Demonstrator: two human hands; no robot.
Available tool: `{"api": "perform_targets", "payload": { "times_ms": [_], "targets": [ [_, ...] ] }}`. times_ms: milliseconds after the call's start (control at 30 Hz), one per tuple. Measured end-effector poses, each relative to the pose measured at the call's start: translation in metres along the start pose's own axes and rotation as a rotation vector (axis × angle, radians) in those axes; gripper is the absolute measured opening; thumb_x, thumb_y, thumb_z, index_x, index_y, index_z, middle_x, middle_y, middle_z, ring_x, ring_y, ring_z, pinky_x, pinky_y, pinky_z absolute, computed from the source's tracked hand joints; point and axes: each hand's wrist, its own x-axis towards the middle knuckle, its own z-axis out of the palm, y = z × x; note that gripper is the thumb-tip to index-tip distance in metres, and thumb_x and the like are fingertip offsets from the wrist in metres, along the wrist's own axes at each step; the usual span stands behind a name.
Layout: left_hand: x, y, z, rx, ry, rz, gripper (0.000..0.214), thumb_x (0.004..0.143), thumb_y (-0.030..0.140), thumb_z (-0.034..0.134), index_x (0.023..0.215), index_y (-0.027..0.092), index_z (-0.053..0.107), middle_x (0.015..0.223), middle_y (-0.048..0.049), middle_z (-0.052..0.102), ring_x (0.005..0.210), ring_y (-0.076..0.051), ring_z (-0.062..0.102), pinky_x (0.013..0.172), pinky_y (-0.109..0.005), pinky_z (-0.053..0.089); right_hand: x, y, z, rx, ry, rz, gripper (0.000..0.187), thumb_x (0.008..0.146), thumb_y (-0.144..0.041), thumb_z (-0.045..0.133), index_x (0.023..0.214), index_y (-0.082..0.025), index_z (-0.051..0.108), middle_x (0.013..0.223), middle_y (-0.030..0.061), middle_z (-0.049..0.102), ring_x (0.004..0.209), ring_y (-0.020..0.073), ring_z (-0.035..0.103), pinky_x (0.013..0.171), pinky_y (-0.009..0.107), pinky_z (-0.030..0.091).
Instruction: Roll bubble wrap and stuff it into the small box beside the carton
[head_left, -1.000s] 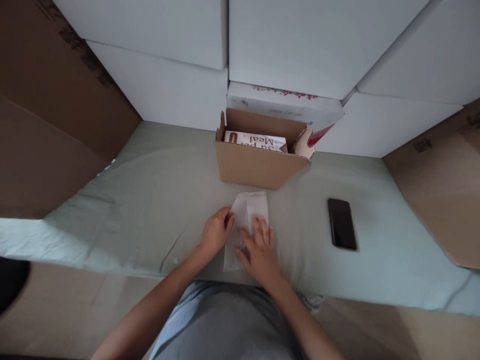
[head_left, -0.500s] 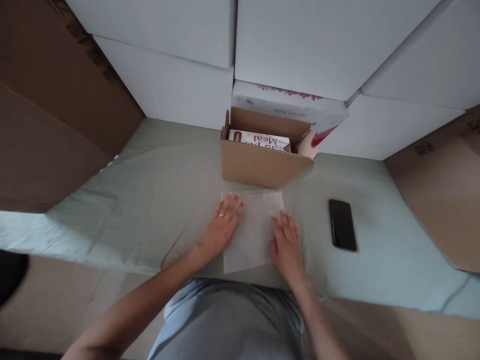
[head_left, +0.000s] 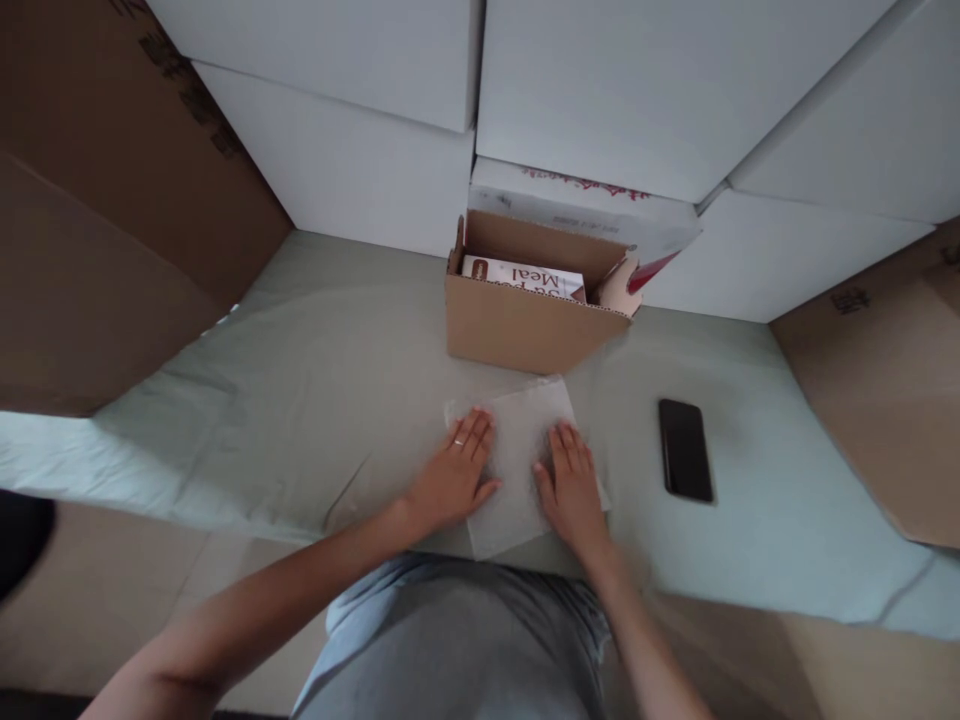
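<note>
A translucent whitish plastic sheet or bag [head_left: 521, 470] lies flat on the pale green cloth [head_left: 345, 340], close to the front edge. My left hand [head_left: 454, 470] rests palm down on its left side, fingers stretched out, a ring on one finger. On the right side of the sheet, my right hand [head_left: 571, 485] also lies flat with its fingers extended. Just behind the sheet stands an open cardboard box [head_left: 532, 325]. Inside that box is a white carton [head_left: 525, 277] with "Meal" printed upside down from here.
To the right lies a black smartphone [head_left: 685, 450]. Large brown cartons stand at the left [head_left: 112, 260] and right [head_left: 885, 400]. White boxes [head_left: 600, 90] are stacked along the back, with a red-printed white box [head_left: 555, 190] behind the open one.
The plastic sheet has turned slightly, its lower end shifting right. My left hand has moved a little right and toward me, its thumb now spread. My right hand stays nearly in place.
</note>
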Motion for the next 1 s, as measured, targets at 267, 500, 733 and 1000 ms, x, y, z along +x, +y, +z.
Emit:
{"api": "perform_targets", "payload": {
  "times_ms": [267,500,733,1000],
  "targets": [
    [-0.017,0.024,0.011,-0.108,-0.147,0.211,0.084,0.085,0.059,0.042,0.146,0.009,0.014,0.154,-0.0183,0.009,0.143,-0.031,0.002,0.114,-0.048,0.008,0.04,0.006,-0.003,-0.048,-0.075,-0.084,0.053,0.092,-0.037,0.039,0.14,-0.014,0.036,0.149,0.0126,0.032,0.14,0.0289,0.02,0.11,0.054,0.021],
    [-0.029,-0.017,-0.016,-0.155,-0.22,0.39,0.071,0.087,0.051,0.045,0.143,0.012,0.025,0.152,-0.017,0.021,0.143,-0.03,0.009,0.115,-0.048,0.009,0.005,0.019,-0.002,-0.105,0.018,-0.095,0.05,0.093,-0.034,0.036,0.137,-0.009,0.039,0.148,0.0151,0.033,0.14,0.0272,0.019,0.111,0.053,0.018],
    [-0.054,-0.016,-0.009,-0.148,-0.22,0.375,0.07,0.087,0.049,0.049,0.143,0.014,0.026,0.151,-0.016,0.026,0.141,-0.029,0.017,0.114,-0.048,0.017,-0.005,0.006,0.002,-0.084,0.013,-0.1,0.047,0.092,-0.028,0.037,0.138,-0.015,0.039,0.145,0.0126,0.039,0.139,0.0279,0.023,0.11,0.06,0.016],
    [-0.05,-0.018,-0.007,-0.149,-0.079,0.37,0.035,0.093,0.023,0.042,0.127,0.014,0.049,0.137,-0.0139,0.048,0.136,-0.024,0.033,0.112,-0.045,0.028,-0.027,0.008,-0.023,0.159,-0.135,-0.325,0.046,0.086,-0.031,0.051,0.131,-0.02,0.047,0.134,0.0112,0.052,0.133,0.0247,0.036,0.107,0.051,0.035]
  ]
}}
